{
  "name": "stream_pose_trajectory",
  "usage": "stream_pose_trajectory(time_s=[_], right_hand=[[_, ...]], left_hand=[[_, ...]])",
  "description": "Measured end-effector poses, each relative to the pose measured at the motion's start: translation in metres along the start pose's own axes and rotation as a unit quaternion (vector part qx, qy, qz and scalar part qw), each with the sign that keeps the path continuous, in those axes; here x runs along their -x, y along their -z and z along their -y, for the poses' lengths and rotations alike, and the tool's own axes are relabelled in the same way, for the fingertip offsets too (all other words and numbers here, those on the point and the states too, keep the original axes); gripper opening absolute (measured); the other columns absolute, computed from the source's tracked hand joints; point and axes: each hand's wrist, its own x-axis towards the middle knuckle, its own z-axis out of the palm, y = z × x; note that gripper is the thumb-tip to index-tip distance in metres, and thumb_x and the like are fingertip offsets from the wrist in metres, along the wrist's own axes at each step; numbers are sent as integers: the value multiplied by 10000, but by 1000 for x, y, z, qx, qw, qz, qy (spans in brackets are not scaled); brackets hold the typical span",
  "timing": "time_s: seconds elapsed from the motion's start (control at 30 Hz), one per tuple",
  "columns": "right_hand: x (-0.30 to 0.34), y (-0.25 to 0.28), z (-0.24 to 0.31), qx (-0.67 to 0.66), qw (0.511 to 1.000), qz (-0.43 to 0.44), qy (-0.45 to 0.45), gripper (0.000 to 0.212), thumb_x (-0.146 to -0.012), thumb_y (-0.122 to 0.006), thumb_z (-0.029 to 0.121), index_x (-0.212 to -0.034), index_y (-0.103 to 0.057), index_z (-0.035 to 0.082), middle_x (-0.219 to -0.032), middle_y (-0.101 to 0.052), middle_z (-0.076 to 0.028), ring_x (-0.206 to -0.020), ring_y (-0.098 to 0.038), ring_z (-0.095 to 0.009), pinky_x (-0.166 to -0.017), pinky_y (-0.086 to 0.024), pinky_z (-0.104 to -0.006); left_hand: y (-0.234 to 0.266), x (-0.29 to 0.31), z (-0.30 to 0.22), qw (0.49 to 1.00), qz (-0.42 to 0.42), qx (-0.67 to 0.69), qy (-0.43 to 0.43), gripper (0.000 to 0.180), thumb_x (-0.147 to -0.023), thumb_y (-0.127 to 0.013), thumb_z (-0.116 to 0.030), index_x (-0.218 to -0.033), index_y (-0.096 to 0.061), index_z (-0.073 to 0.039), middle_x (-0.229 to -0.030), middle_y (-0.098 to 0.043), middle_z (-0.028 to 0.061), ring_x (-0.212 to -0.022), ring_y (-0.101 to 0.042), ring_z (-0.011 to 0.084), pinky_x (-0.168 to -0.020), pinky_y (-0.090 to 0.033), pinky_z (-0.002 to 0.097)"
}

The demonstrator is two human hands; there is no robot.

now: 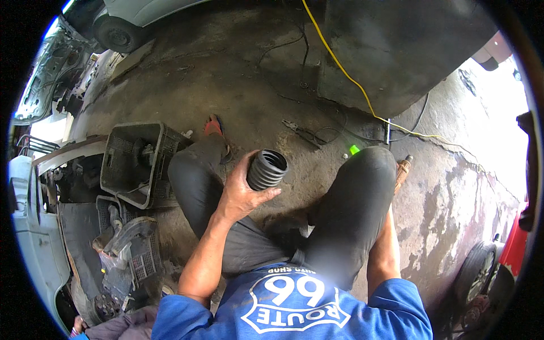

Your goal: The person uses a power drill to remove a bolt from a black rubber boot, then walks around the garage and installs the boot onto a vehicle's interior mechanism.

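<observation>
My left hand [241,195] is closed around a black ribbed rubber bellows [268,169], raised above my lap between my knees. The bellows is tilted, and its round open end shows the hollow inside. My right forearm [386,246] runs down along the outside of my right knee, and the hand itself is hidden behind that leg. Just past the knee pokes a brown rod-like thing [402,174] with a dark tip. Whether my right hand holds it I cannot make out.
A black plastic crate [156,170] with dark parts stands left of my knee, with more parts [122,243] nearer me. Pliers [300,131] and cables lie ahead. A yellow cord [351,79] crosses the floor. Wheels [477,271] stand right; another person's sleeve [122,326] shows lower left.
</observation>
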Motion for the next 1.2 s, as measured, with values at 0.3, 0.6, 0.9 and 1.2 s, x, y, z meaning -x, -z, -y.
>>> stream_pose_trajectory(time_s=[0.3, 0.6, 0.9, 1.2], right_hand=[[149, -2, 240, -9, 951, 98, 293, 274, -1027, -697, 185, -1221, -726, -8, -1097, -745, -141, -987, -687, -212, -941, -535, -364], [322, -142, 305, 203, 842, 451, 214, 257, -808, -792, 81, -1011, -742, -68, -914, -754, -130, -844, -690, -225, -835, -546, -356], [317, -127, 290, 311, 731, 565, 223, 233, -852, -775, 124, -1021, -762, -35, -915, -790, -168, -888, -765, -253, -849, -582, -373], [283, -114, 308, 218, 632, 701, 246, 263, -870, -814, 177, -1060, -753, 6, -1061, -774, -170, -998, -742, -318, -928, -561, -404]], left_hand=[[-45, 27, -7, 974, -91, -208, -30, 943, -689, -951, -274, -1475, -487, -38, -1388, -588, 241, -1301, -561, 438, -1139, -453, 519], [-72, 100, -5, 977, -117, -178, -20, 1068, -743, -931, -316, -1592, -351, -28, -1439, -513, 288, -1297, -534, 488, -1128, -445, 554], [-47, 124, -1, 991, 6, -59, -119, 565, -1034, -695, -301, -1481, -529, 3, -1566, -477, 259, -1459, -460, 437, -1209, -399, 515], [-16, 57, -1, 932, 251, 51, -258, 235, -913, -833, -230, -1025, -728, -52, -1002, -702, 102, -1050, -636, 298, -957, -484, 435]])
